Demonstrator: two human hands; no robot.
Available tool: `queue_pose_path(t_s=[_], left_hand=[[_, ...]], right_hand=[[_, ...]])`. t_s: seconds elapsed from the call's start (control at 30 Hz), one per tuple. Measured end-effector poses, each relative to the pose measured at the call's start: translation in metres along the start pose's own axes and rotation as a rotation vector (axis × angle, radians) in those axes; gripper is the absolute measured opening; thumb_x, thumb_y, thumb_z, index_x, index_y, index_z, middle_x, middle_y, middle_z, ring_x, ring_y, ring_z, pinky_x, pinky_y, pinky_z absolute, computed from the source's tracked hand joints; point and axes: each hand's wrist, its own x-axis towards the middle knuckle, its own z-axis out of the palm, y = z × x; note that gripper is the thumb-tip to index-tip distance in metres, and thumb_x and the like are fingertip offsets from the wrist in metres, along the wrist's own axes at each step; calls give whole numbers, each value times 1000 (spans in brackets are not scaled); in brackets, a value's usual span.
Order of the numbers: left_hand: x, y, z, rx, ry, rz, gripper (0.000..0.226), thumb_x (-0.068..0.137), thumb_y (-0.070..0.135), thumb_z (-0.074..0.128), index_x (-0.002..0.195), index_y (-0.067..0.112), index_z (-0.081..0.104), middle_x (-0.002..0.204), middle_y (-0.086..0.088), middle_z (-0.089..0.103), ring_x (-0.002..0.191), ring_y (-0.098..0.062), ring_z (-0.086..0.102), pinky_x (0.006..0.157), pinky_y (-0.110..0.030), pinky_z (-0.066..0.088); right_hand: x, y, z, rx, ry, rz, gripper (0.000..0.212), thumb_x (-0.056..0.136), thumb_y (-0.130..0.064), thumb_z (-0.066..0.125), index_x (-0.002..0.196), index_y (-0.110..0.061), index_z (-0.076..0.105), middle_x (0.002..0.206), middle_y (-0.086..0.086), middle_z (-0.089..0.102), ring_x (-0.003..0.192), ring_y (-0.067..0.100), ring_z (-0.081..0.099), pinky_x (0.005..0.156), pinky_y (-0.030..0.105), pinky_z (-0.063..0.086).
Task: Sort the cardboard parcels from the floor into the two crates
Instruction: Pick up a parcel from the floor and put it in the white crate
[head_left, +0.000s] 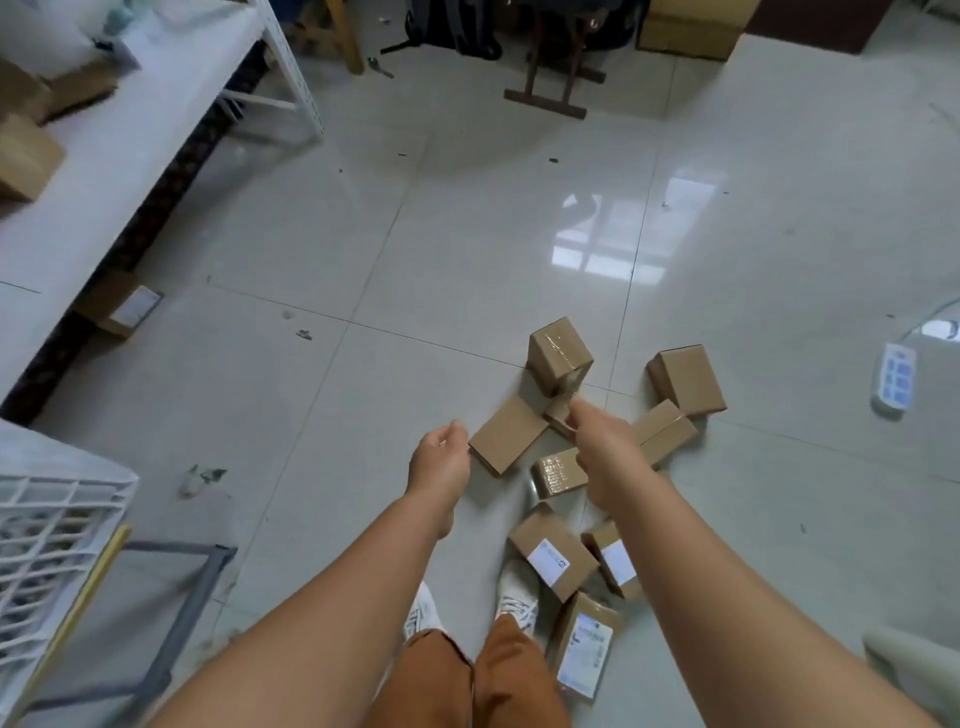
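Note:
Several brown cardboard parcels lie scattered on the tiled floor in front of my feet. A taped parcel (558, 358) stands upright at the far side of the pile, and a flat one (506, 437) lies to its left. My right hand (605, 452) reaches down into the pile, its fingers curled onto a small parcel (556, 415) just below the upright one. My left hand (441, 460) hovers beside the flat parcel with loosely curled fingers and holds nothing. Labelled parcels (550, 553) lie nearer my shoes. A white lattice crate (57, 514) stands at the lower left.
A white table (104, 171) with cardboard boxes on it runs along the left, and another parcel (124, 309) lies beneath its edge. A white power strip (896, 382) lies on the floor at the right. A wooden stand (550, 88) and dark bags are at the back.

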Motion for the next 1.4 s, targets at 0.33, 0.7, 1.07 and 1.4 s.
queue_pose_path(t_s=[0.33,0.7,1.07,1.4], left_hand=[[105,-40,18,-52,-7,-93,47,97,31,39,119,-10,46,88,-23,56,80,-34,60,65,-32,35],[287,-101,44,-167,20,-304,29,97,38,38,74,21,41,69,5,38,59,-10,35,58,-24,30],[418,-160,87,-135,-6,-416,56,98,47,35,134,5,45,126,-11,55,113,-27,53,103,-36,41],[465,-179,111,-247,-26,-483,41,92,54,41,104,17,55,106,1,63,100,-19,60,90,-33,47]], right_hand=[[106,25,35,-86,0,25,20,97,-32,44,94,-17,56,90,2,50,68,11,39,59,25,33],[264,65,109,-301,-15,-17,48,103,-33,34,133,2,47,138,21,48,126,35,45,104,45,35],[438,123,159,-436,-49,-20,60,100,-46,36,152,-17,25,155,6,29,140,29,31,109,38,28],[493,155,167,-590,-13,10,73,93,-52,40,153,-17,17,156,12,25,140,36,27,113,46,27]])
